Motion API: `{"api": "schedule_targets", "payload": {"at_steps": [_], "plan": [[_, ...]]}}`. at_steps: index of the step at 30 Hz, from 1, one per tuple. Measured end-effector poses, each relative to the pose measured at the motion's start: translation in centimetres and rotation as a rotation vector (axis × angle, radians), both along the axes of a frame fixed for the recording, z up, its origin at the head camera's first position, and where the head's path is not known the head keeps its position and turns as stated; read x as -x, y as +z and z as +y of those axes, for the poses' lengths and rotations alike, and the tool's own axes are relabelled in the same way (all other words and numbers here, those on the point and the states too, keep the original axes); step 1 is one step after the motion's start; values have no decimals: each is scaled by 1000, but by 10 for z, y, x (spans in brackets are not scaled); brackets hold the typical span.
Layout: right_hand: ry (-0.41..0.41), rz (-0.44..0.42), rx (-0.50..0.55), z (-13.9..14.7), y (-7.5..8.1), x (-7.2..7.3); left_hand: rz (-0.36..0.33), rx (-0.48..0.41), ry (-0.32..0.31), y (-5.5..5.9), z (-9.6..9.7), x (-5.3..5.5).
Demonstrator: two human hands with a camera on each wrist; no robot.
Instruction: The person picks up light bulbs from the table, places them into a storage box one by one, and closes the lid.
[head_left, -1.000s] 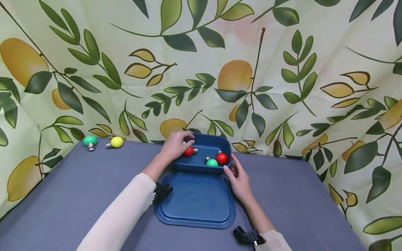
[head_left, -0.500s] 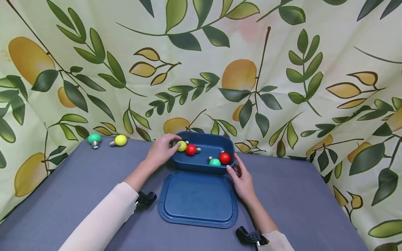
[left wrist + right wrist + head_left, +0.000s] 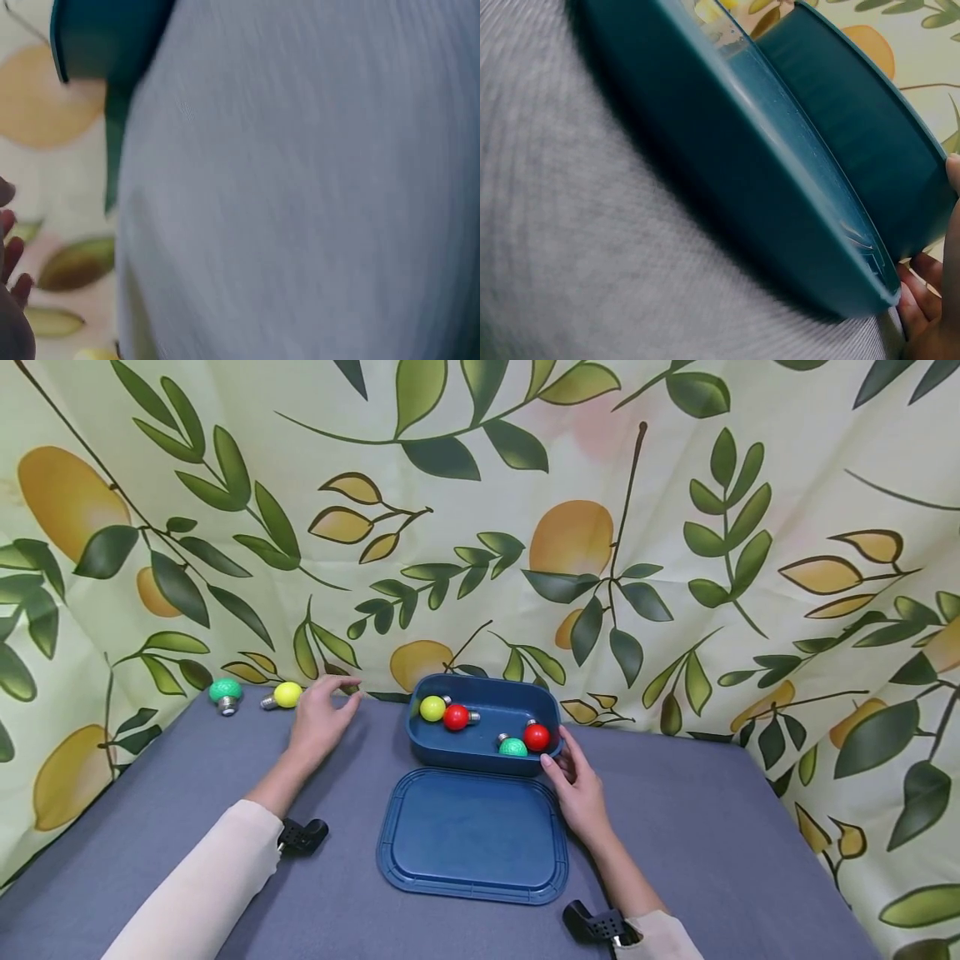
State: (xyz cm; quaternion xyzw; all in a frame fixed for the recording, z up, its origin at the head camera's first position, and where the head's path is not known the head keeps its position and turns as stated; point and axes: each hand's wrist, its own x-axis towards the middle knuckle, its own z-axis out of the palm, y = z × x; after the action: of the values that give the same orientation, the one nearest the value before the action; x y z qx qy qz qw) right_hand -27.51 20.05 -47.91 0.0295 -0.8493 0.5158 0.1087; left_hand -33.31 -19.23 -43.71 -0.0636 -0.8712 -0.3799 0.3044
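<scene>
My left hand [image 3: 318,718] hovers over the left part of the table with nothing in it, fingers loosely bent. Just beyond it lies a yellow light bulb [image 3: 287,695], a green bulb [image 3: 226,692] to its left. In the blue plastic box [image 3: 480,762] are a yellow-green bulb [image 3: 432,708] and a red bulb [image 3: 456,717] on the left side, with a green bulb [image 3: 513,747] and another red bulb [image 3: 536,737] at the right end. My right hand [image 3: 577,789] holds the box's front right corner, thumb at the front and fingers along the side.
A blue lid [image 3: 472,835] lies flat in front of the box; its raised edge [image 3: 727,172] fills much of the right wrist view. Behind the grey-covered table [image 3: 690,835] hangs a leaf-patterned cloth [image 3: 480,610].
My left hand put the yellow-green bulb into the box's left end, let go, and moved left toward the two loose bulbs. The right hand has stayed at the box's corner.
</scene>
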Motion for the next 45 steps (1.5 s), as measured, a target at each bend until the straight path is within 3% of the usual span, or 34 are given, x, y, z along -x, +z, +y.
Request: {"api": "schedule_targets", "payload": {"at_steps": [3, 6, 11, 15, 24, 33, 45], "plan": [[-1, 2, 2, 1, 0, 0, 35, -17, 42, -5, -11, 3], [-4, -3, 1, 2, -1, 0, 19, -8, 89, -8, -22, 6], [0, -9, 0, 0, -2, 1, -93, -1, 177, -9, -41, 8], [2, -3, 10, -1, -2, 0, -190, -30, 193, -7, -56, 10], [2, -1, 9, -3, -2, 0, -269, -60, 228, -12, -80, 9], [-3, -10, 6, -5, 1, -2, -315, -21, 230, -11, -81, 3], [-7, -6, 6, -2, 1, -1, -281, 18, 199, -18, -66, 0]]}}
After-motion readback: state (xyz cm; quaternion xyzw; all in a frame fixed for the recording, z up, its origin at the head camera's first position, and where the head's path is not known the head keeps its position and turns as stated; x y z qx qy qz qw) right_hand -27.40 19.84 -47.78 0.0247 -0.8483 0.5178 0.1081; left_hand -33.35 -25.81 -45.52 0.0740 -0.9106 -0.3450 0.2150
